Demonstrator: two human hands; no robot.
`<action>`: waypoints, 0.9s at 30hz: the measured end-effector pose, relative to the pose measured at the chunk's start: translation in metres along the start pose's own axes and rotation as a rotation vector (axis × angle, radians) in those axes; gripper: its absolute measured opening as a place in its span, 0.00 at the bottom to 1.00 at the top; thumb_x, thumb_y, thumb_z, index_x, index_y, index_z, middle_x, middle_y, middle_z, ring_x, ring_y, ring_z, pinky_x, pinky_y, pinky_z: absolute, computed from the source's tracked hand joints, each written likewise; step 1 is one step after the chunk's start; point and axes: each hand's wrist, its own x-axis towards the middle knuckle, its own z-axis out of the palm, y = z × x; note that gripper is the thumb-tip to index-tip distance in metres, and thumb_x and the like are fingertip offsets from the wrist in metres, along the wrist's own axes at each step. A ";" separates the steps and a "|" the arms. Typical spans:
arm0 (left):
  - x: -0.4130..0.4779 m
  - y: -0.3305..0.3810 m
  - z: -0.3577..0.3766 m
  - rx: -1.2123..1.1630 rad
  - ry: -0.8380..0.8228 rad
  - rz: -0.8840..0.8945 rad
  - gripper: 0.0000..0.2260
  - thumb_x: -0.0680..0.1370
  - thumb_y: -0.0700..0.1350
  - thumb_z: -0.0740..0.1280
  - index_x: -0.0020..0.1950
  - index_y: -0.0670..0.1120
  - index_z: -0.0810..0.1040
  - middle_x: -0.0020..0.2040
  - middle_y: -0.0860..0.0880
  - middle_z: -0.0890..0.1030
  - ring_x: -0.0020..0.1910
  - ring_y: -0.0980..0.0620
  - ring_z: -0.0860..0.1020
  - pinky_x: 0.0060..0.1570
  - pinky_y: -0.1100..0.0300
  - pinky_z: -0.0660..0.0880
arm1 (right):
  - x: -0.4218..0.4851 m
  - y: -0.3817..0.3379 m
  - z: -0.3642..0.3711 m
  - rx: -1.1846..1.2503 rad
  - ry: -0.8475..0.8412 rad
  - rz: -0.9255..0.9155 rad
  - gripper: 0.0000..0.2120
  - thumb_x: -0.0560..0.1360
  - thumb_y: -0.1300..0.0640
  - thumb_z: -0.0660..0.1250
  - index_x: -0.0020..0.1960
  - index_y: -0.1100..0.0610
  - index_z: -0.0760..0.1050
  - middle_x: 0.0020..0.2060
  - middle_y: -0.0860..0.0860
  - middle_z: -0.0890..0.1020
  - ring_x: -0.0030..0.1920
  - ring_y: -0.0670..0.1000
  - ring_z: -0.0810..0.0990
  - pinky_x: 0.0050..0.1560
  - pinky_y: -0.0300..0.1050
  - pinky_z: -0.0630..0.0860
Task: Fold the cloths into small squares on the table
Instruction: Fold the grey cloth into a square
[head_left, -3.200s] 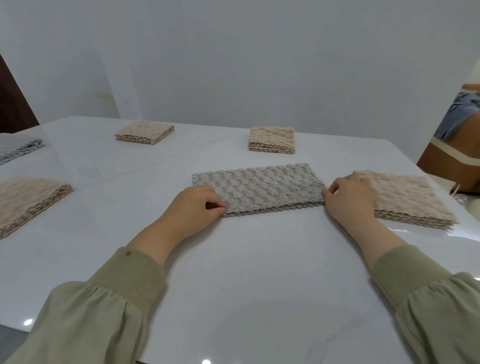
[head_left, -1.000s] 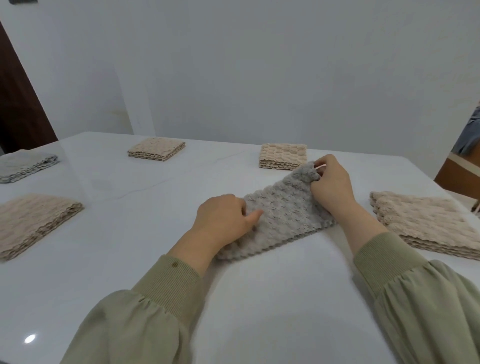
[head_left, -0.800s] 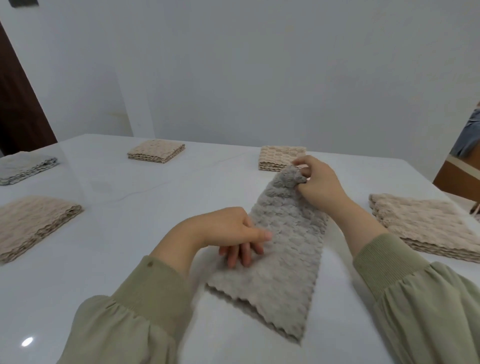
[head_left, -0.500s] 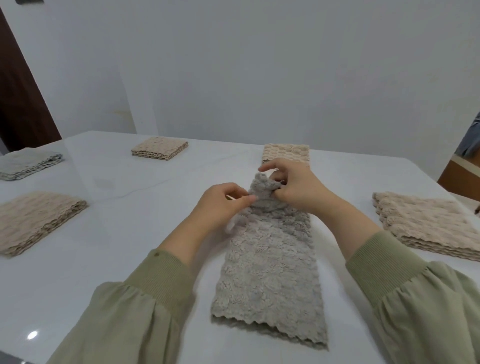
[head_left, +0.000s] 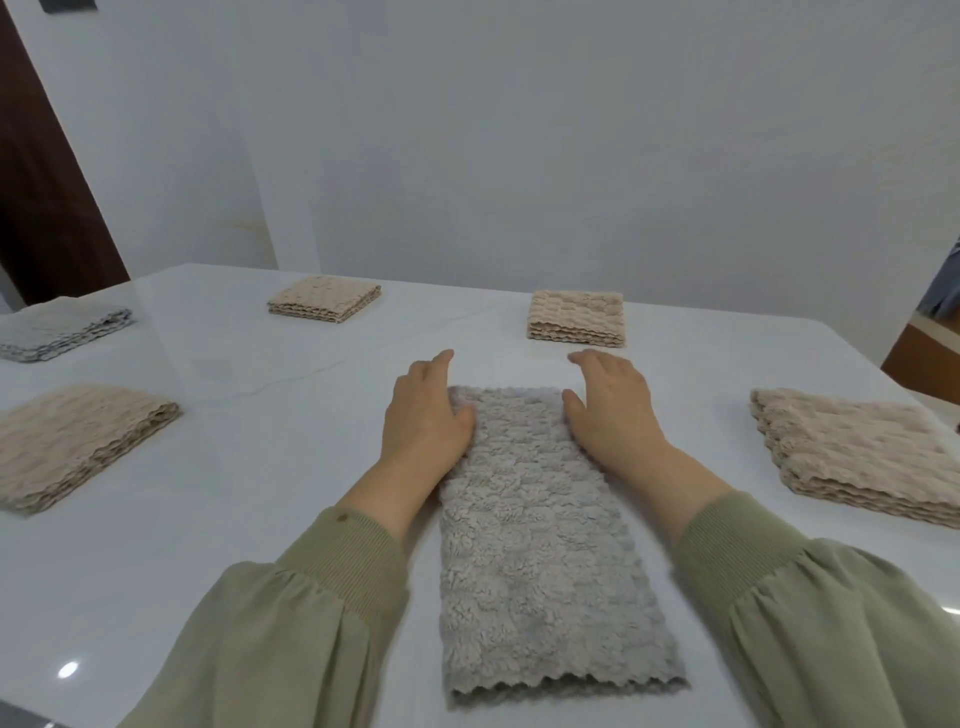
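Observation:
A grey fluffy cloth (head_left: 540, 545), folded into a long strip, lies flat on the white table (head_left: 234, 493) and runs from near me toward the far side. My left hand (head_left: 426, 415) rests on its far left corner with fingers straight. On the far right corner my right hand (head_left: 608, 410) lies flat, fingers extended past the cloth's far edge. Neither hand grips anything.
Folded beige cloth stacks sit at far centre-right (head_left: 576, 317), far centre-left (head_left: 324, 306), left (head_left: 72, 441) and right (head_left: 857, 447). A grey stack (head_left: 57, 332) lies at the far left. A brown door stands behind on the left.
The grey strip has been turned from lying sideways to pointing away from me. Both hands have let go of its far end and now lie flat on the far corners.

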 end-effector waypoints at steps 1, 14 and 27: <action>0.000 0.000 0.002 0.042 -0.055 0.032 0.26 0.79 0.48 0.60 0.76 0.48 0.57 0.73 0.46 0.63 0.71 0.46 0.61 0.67 0.52 0.61 | -0.001 -0.002 0.000 0.032 -0.032 -0.028 0.23 0.79 0.55 0.57 0.73 0.57 0.61 0.72 0.54 0.65 0.72 0.55 0.60 0.72 0.53 0.55; 0.008 -0.018 0.009 0.327 -0.207 -0.204 0.25 0.80 0.60 0.50 0.66 0.44 0.69 0.70 0.45 0.68 0.72 0.43 0.59 0.69 0.42 0.58 | -0.002 0.000 0.012 -0.014 -0.319 0.048 0.24 0.81 0.45 0.50 0.73 0.54 0.61 0.74 0.54 0.63 0.73 0.54 0.60 0.72 0.58 0.54; 0.006 0.008 -0.005 -0.726 -0.027 -0.338 0.10 0.74 0.32 0.63 0.48 0.47 0.71 0.37 0.48 0.78 0.32 0.49 0.72 0.33 0.61 0.68 | 0.000 -0.001 0.000 0.361 -0.316 0.175 0.36 0.76 0.49 0.66 0.76 0.52 0.51 0.71 0.55 0.66 0.67 0.56 0.70 0.65 0.46 0.68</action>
